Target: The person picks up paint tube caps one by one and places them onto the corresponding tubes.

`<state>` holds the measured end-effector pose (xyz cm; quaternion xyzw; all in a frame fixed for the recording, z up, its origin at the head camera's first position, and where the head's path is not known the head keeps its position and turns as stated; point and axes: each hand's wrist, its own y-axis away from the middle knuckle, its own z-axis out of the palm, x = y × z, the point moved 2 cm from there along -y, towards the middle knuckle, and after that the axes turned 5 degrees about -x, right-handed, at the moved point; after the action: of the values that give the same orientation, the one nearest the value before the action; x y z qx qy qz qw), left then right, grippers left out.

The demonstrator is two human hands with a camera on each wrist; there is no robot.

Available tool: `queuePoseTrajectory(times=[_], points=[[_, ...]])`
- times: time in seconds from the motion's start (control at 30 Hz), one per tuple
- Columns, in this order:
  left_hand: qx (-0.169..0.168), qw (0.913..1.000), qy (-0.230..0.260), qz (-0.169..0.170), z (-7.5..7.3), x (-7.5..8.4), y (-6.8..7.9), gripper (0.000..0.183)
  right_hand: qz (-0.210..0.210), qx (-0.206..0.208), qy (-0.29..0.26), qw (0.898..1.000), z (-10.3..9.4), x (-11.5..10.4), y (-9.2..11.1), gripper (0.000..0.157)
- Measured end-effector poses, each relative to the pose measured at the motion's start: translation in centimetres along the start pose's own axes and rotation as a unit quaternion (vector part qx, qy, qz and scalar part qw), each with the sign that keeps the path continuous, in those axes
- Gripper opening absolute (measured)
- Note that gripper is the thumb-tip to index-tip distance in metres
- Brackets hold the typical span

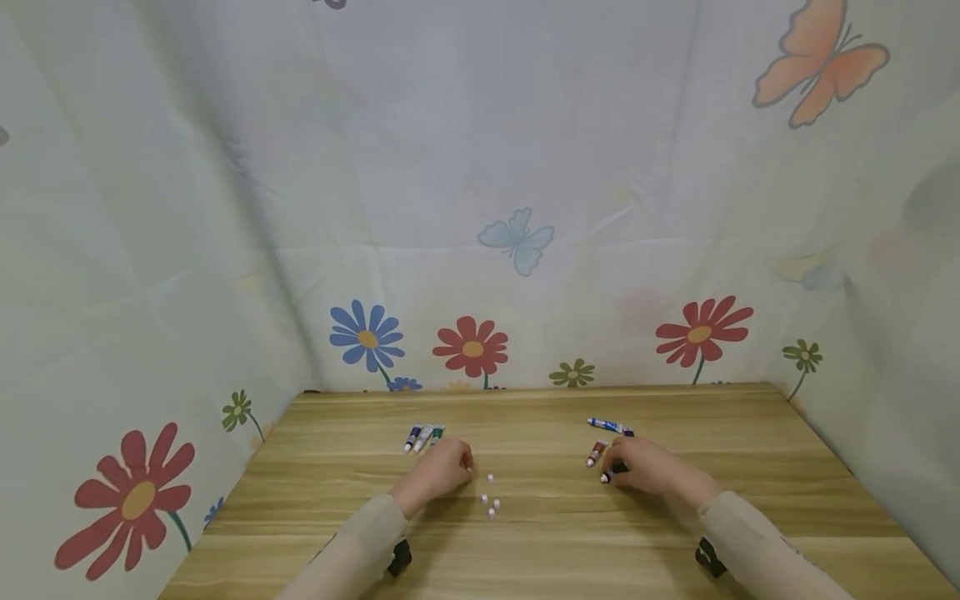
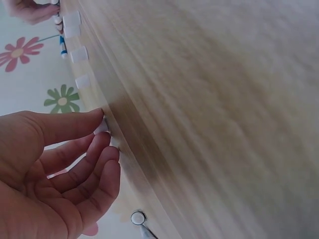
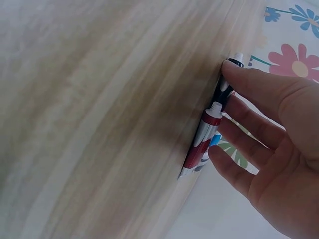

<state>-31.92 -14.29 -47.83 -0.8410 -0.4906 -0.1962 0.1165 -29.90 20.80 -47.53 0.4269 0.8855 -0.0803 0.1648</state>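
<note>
In the head view my left hand (image 1: pixel 444 468) is low over the table, left of several small white caps (image 1: pixel 491 477). Its thumb and fingertips pinch one white cap (image 2: pixel 101 127), clear in the left wrist view. My right hand (image 1: pixel 647 467) grips a black paint tube (image 3: pixel 224 85) between thumb and fingers, its white tip pointing out past the thumb. Beside that hand lies a red paint tube (image 3: pixel 202 137) with a bare white nozzle. A blue paint tube (image 1: pixel 604 425) lies farther back, and a dark tube end (image 1: pixel 628 433) shows behind the right hand.
Behind my left hand lie a dark blue tube (image 1: pixel 412 437), a silvery white tube (image 1: pixel 423 437) and a green tube (image 1: pixel 437 434), side by side. The wooden table (image 1: pixel 555 550) meets a flower-printed cloth (image 1: pixel 420 275) at the back and sides.
</note>
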Motion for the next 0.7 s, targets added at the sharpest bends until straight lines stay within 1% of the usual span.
queuePoseTrajectory(times=[0.17,0.3,0.37,0.43,0.53,0.6,0.7], points=[[0.005,1.0,0.005,0.002,0.0,-0.1,0.1,0.01,-0.01,0.009,0.004,1.0,0.0,0.1,-0.1,0.009],[0.01,0.9999,0.009,-0.004,0.0,-0.2,0.1,0.008,-0.018,0.025,0.001,1.0,-0.1,0.2,-0.1,0.008],[0.016,0.9996,0.021,-0.006,-0.3,-0.2,0.2,0.007,-0.014,0.034,-0.007,0.999,-0.2,0.2,-0.1,0.008],[0.024,0.9994,0.024,-0.009,-0.8,-0.2,0.4,0.006,-0.008,0.043,-0.022,0.999,-0.4,0.2,-0.2,0.008],[0.043,0.9989,0.019,-0.004,-1.7,-0.1,0.5,0.005,-0.001,0.05,-0.045,0.998,-0.9,0.1,-0.2,0.006],[0.052,0.9985,0.013,-0.011,-2.5,-0.2,0.4,0.004,-0.002,0.054,-0.057,0.997,-1.2,0.0,-0.2,0.005],[0.066,0.9974,0.019,-0.024,-3.6,-0.4,0.3,0.005,-0.001,0.062,-0.066,0.996,-1.7,-0.1,-0.4,0.004]])
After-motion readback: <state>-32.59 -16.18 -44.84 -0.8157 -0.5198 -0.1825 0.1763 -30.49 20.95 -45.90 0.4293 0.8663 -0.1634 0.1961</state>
